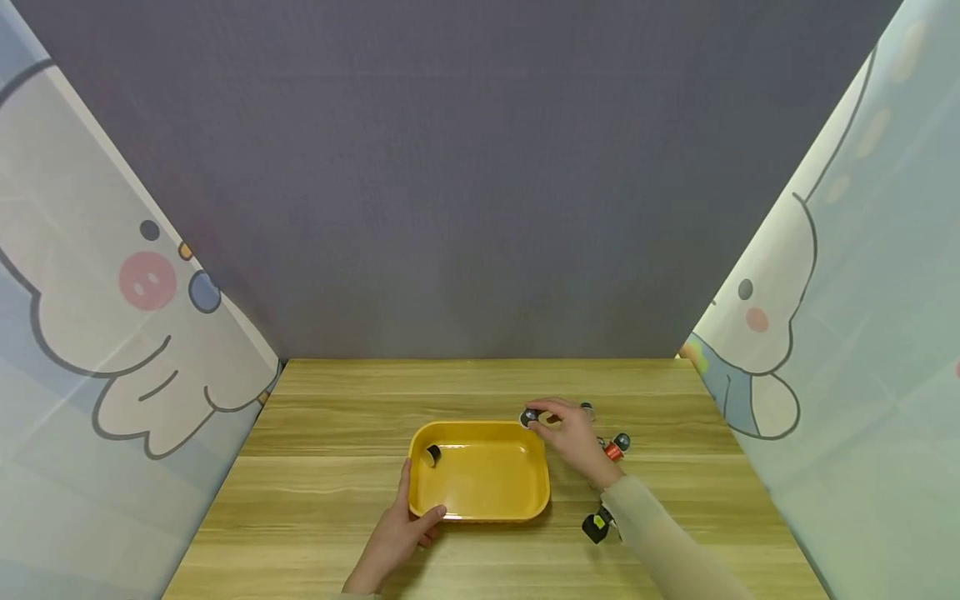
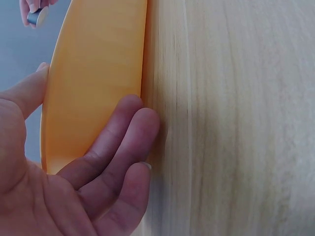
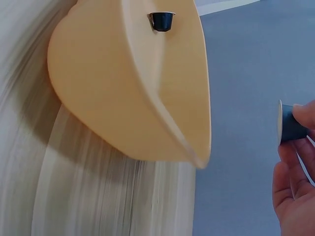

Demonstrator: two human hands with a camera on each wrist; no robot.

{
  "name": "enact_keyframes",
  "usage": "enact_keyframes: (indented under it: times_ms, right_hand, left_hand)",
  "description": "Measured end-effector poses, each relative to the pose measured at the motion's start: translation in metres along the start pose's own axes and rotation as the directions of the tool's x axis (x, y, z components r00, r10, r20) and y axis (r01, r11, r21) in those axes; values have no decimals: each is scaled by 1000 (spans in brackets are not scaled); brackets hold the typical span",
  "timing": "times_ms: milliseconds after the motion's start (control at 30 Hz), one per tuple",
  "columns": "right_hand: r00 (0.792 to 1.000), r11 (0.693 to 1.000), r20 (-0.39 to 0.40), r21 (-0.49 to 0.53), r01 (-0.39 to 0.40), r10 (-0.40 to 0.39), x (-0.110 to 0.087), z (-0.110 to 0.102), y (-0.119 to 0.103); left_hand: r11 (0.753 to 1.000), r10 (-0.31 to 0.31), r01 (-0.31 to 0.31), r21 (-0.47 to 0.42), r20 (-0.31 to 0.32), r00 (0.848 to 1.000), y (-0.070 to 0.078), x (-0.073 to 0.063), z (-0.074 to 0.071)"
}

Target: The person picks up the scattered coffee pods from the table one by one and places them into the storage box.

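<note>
A dark coffee capsule (image 3: 294,123) with a pale lid is pinched between the thumb and fingers of my right hand (image 1: 566,433). It is held at the far right corner of a yellow tray (image 1: 487,479), above the rim. Another black capsule (image 1: 432,455) lies inside the tray near its left wall; it also shows in the right wrist view. My left hand (image 1: 401,529) grips the tray at its near left corner, thumb at the rim and fingers against the outer wall (image 2: 98,98).
Right of the tray, a red capsule (image 1: 613,451) and a dark capsule (image 1: 622,441) lie together on the wooden table (image 1: 330,483). Another capsule (image 1: 587,408) is behind my right hand, partly hidden. A black block (image 1: 596,527) with a yellow-green patch shows beside the right sleeve.
</note>
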State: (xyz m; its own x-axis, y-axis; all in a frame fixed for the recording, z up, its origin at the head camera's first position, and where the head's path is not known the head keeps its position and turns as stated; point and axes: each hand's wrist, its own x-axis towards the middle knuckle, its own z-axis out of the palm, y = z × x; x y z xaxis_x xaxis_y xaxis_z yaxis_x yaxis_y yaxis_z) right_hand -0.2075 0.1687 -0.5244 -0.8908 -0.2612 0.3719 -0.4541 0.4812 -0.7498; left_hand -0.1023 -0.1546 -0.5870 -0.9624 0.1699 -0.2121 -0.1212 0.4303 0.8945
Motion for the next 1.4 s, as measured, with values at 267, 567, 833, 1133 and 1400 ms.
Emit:
enact_keyframes:
  times_ms: [267, 567, 833, 1133, 1400]
  right_hand:
    - [999, 999, 28, 25, -36, 35, 4, 10, -6]
    - [998, 999, 52, 20, -47, 46, 13, 21, -9]
    - [997, 998, 71, 34, -46, 44, 21, 29, -12]
    - [996, 999, 85, 30, 11, -13, 33, 46, -12]
    - [989, 999, 146, 26, 26, -29, 44, 63, -19]
  left_hand:
    - [1000, -8, 8, 0, -5, 1000, -1, -1, 0]
    - [1000, -10, 11, 20, -14, 1000, 3, -2, -1]
    - [1000, -7, 7, 3, -5, 1000, 1, 0, 0]
    - [1000, -3, 3, 25, -14, 1000, 1, 2, 0]
    - [1000, -3, 3, 4, 7, 1000, 1, 2, -1]
